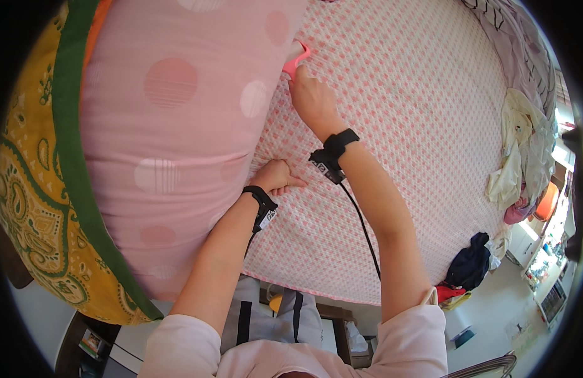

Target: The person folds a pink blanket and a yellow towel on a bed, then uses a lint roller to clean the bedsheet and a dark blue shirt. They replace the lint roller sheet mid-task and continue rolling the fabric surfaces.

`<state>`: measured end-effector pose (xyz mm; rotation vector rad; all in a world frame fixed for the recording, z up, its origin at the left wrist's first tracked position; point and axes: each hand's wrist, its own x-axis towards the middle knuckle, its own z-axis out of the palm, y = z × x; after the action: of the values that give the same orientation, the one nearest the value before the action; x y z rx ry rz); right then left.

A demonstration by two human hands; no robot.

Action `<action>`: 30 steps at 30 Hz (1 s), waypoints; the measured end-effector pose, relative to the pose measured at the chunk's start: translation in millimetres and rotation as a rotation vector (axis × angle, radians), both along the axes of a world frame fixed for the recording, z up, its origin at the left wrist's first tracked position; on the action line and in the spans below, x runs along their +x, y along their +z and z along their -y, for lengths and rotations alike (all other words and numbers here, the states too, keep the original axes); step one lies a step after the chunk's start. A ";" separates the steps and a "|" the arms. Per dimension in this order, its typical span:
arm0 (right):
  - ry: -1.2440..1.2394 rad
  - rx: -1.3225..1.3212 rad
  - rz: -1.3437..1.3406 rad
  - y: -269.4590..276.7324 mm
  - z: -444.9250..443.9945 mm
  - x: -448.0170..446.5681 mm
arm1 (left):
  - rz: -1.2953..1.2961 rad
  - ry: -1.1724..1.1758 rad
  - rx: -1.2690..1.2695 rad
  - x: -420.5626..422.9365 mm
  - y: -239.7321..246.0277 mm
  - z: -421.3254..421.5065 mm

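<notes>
My right hand (314, 99) grips the end of a pink plastic handle (299, 59), whose far part lies against the edge of a pink bedding bundle (178, 137) with dots; what the handle belongs to is mostly hidden. Lower and to the left, my left hand (278, 177) rests on the white and pink patterned quilted bedspread (414, 118), close beside the bundle. Its fingers are bent and the thumb side points right; whether it pinches the fabric I cannot tell. Both wrists wear black straps with small devices and cables.
A yellow paisley cloth with a green border (64, 141) covers the bundle's left side. Rumpled clothes (520, 146) lie along the bed's right edge, with a dark garment (468, 262) at the lower right corner. A grey fabric bag (267, 321) is below the bed's near edge.
</notes>
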<state>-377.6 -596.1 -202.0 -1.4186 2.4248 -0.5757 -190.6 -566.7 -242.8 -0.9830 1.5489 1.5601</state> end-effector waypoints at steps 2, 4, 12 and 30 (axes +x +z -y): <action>0.021 0.106 0.036 10.6 -31.2 -1.6 | -0.009 0.003 -0.012 0.0 1.7 -0.2; 0.052 0.209 0.016 24.1 -77.4 -0.4 | -0.011 -0.008 -0.035 -0.6 4.7 0.1; 0.007 0.237 -0.012 72.7 -103.3 -25.7 | 0.013 -0.062 -0.040 -3.0 8.0 4.0; -0.320 0.326 -0.027 14.7 -290.2 50.6 | -0.032 -0.075 -0.093 -2.6 -4.5 -7.8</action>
<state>-327.0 -305.9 -187.3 -0.9240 2.6365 -0.2086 -193.2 -559.0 -247.3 -0.9442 1.6745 1.4694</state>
